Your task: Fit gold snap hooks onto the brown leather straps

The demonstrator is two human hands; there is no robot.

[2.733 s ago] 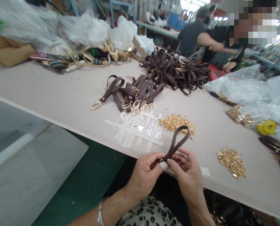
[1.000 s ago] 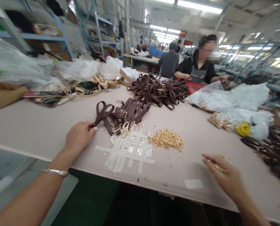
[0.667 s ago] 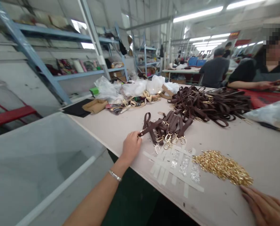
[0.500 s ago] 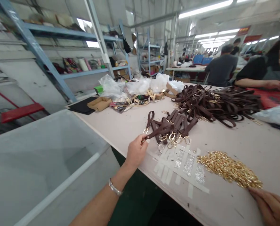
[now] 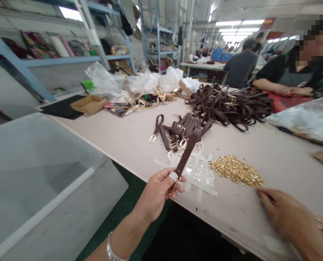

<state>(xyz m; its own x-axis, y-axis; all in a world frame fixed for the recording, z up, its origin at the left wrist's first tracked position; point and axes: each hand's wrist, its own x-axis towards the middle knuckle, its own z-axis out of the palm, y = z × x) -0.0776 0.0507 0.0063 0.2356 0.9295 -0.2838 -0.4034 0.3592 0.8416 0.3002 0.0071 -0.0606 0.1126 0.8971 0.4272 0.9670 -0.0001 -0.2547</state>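
Note:
My left hand [image 5: 156, 194] is closed on a dark brown strap [image 5: 187, 155], its thumb pressed near the end with the gold metal ring. The strap slants up and away, over a small heap of similar short straps [image 5: 188, 125] with gold clasps. A pale wrap covers my left thumb. At the near right edge of a pile of small gold metal pieces [image 5: 236, 171], the fingertips of my right hand [image 5: 285, 214] are pinched together. Whether anything is between them is hidden. Small clear pieces [image 5: 199, 171] lie among strips of pale tape [image 5: 207, 188] between the hands.
A large tangle of brown straps [image 5: 229, 105] covers the table's far side. Plastic bags [image 5: 145, 82] and a cardboard tray [image 5: 88, 105] lie at the back left. A grey bin [image 5: 55, 174] adjoins the table's left edge. A co-worker [image 5: 292, 78] sits across on the right.
My left hand has drawn the strap toward me, away from the heap, and it now points upward. My right hand remains by the gold pile. The view has swung right.

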